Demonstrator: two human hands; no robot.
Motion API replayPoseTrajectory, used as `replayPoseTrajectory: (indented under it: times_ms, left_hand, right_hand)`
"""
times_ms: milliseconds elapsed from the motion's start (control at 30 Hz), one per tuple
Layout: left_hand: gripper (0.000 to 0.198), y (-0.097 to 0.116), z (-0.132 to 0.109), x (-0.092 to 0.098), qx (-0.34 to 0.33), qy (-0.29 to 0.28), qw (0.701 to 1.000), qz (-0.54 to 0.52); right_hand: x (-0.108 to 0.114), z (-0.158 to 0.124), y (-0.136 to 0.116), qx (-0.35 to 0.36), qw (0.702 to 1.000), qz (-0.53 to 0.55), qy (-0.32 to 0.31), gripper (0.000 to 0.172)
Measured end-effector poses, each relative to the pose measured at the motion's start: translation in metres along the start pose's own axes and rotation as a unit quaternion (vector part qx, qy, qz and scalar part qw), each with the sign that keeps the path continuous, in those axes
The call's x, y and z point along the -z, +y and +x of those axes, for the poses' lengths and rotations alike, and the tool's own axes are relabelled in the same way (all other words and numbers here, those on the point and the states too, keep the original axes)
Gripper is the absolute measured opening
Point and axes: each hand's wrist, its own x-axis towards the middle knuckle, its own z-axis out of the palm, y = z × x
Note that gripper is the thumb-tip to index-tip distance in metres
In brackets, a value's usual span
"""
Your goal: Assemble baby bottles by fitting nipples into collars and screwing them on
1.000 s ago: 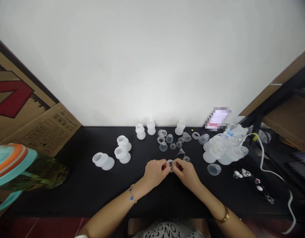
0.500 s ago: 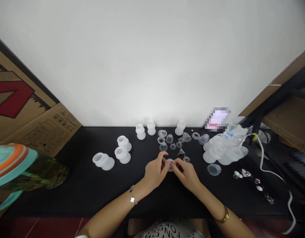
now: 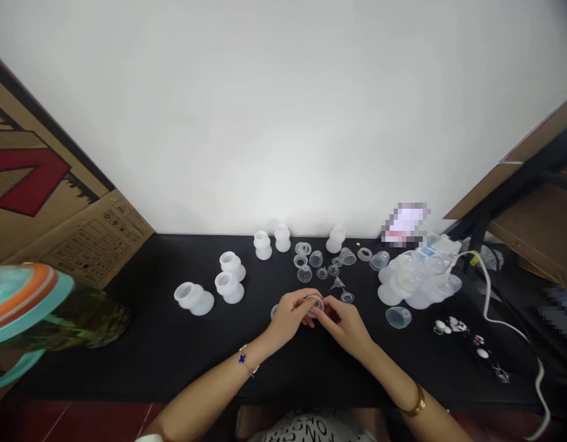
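Between my two hands is a small clear plastic ring (image 3: 315,300), its rim facing up and a nipple-like inner part not plain to see. My left hand (image 3: 289,316) curls round its left side, fingers behind and thumb on top. The fingers and thumb of my right hand (image 3: 342,322) pinch its right side. Half hidden behind my left hand lies another clear piece (image 3: 274,311). Just beyond my hands are a clear teat (image 3: 347,297), a clear cap (image 3: 304,274) and several flat rings (image 3: 300,261) on the black table (image 3: 182,362).
White wavy bottles (image 3: 195,299) stand to the left and along the wall. At right are a cluster of bottles with clear caps (image 3: 419,279), a loose cap (image 3: 398,317), a beaded strap (image 3: 481,351) and a white cable (image 3: 504,322). A large jug (image 3: 57,307) stands at far left.
The ring has tilted and turned slightly in my fingers. My left hand has rolled a little, its fingers reaching further behind the ring, and the clear piece behind it shows more.
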Motion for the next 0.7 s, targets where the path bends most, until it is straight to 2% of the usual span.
replayPoseTrajectory:
  times_ms: [200, 467, 700]
  left_hand:
    - [0.029, 0.004, -0.001, 0.001, -0.002, -0.026, 1.000, 0.014]
    - [0.027, -0.003, -0.001, 0.000, 0.000, 0.016, 1.000, -0.016]
    - [0.020, -0.006, 0.004, 0.003, 0.007, -0.007, 0.999, -0.040]
  right_hand:
    - [-0.002, -0.002, 0.003, -0.001, 1.000, -0.007, 0.004, 0.031]
    - [-0.001, -0.001, 0.003, -0.008, 1.000, 0.010, -0.002, 0.026]
    - [-0.002, -0.002, 0.005, -0.016, 1.000, 0.015, 0.002, 0.026]
